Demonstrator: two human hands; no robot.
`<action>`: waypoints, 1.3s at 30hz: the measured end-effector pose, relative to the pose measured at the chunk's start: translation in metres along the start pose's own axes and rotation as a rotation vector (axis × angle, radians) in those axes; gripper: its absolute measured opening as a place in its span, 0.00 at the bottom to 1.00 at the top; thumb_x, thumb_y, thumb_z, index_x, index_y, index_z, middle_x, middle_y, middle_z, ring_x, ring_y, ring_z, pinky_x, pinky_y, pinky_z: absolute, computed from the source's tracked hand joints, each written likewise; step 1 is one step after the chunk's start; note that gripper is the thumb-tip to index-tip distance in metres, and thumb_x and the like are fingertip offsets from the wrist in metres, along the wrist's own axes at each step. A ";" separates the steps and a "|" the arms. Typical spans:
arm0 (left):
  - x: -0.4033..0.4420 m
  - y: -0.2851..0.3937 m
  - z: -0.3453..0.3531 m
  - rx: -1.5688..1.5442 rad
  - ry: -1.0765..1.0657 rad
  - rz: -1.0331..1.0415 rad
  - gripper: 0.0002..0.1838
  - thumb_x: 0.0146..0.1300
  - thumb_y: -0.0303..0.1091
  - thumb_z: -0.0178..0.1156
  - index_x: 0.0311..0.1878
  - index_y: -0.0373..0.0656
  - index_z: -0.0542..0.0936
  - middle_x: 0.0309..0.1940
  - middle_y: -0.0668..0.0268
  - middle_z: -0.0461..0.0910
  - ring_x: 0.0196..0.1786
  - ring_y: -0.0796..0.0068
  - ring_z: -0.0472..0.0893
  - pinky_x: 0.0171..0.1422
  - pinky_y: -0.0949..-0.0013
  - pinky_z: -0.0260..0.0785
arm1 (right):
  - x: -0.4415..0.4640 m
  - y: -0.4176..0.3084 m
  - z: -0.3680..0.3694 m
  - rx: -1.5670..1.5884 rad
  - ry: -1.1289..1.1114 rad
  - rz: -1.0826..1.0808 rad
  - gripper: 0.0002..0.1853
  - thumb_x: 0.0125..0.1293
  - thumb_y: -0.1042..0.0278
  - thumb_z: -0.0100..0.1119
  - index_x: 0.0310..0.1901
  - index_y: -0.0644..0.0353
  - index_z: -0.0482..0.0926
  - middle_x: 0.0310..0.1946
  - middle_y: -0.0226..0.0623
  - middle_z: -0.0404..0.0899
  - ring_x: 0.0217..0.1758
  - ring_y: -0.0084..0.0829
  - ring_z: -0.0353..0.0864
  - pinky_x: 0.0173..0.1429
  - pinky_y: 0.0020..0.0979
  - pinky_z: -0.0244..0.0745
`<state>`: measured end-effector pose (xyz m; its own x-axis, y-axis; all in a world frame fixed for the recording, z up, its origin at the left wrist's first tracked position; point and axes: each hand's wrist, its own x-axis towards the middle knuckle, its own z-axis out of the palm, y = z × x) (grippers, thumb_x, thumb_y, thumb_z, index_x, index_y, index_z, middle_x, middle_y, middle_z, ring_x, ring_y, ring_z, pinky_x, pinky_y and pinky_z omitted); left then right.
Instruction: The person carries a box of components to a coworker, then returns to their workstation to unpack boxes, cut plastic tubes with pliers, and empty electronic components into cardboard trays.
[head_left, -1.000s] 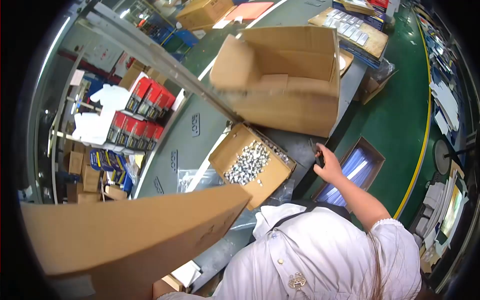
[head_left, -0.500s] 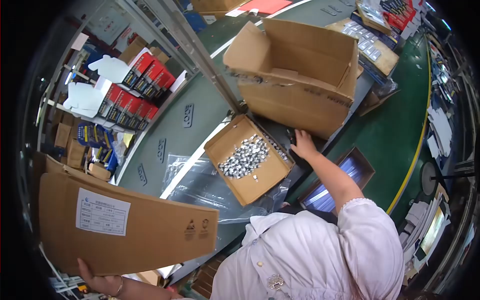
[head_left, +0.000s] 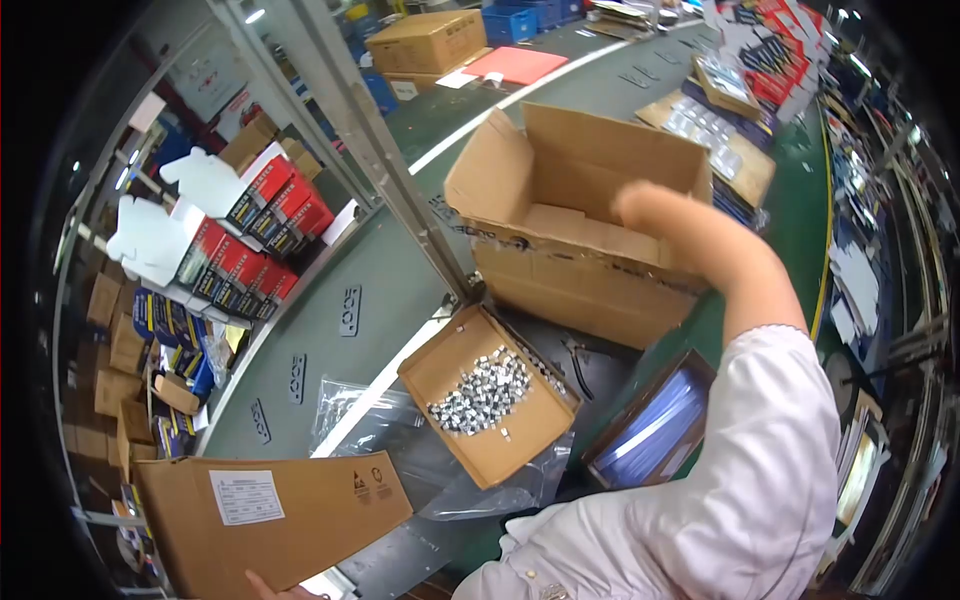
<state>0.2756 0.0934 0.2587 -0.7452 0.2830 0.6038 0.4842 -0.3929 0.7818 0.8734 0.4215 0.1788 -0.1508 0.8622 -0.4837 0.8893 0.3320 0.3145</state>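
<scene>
My left hand (head_left: 272,588) is at the bottom edge of the view, gripping the lower edge of a brown cardboard box (head_left: 320,520) with a white label. Only part of that hand shows. My right hand (head_left: 638,207) reaches into a large open carton (head_left: 590,300); its fingers are hidden or blurred. In front of the carton, a shallow cardboard tray (head_left: 510,450) holds a heap of small silvery metal parts (head_left: 485,395). Dark-handled pliers (head_left: 578,368) lie between tray and carton.
Clear plastic bags (head_left: 375,420) lie under and beside the tray. A metal post (head_left: 400,170) rises near the carton. At my right is a box of clear plastic pieces (head_left: 655,425). Red and black printed boxes (head_left: 240,255) stand at left.
My right hand has moved from beside the pliers up and into the large carton. The labelled box and my left hand sit lower in view, and the whole view has shifted.
</scene>
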 end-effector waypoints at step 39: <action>0.003 0.005 -0.010 0.312 0.002 0.279 0.18 0.53 0.37 0.53 0.42 0.35 0.65 0.38 0.55 0.68 0.38 0.62 0.69 0.43 0.63 0.63 | -0.044 -0.119 0.190 -0.444 -0.027 -0.474 0.21 0.58 0.54 0.33 0.55 0.38 0.56 0.60 0.22 0.52 0.65 0.29 0.41 0.64 0.50 0.26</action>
<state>0.2713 0.0835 0.2633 -0.5667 0.2019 0.7988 0.7828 -0.1706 0.5984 0.8563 0.2712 0.0076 -0.4673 0.5755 -0.6712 0.4650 0.8056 0.3670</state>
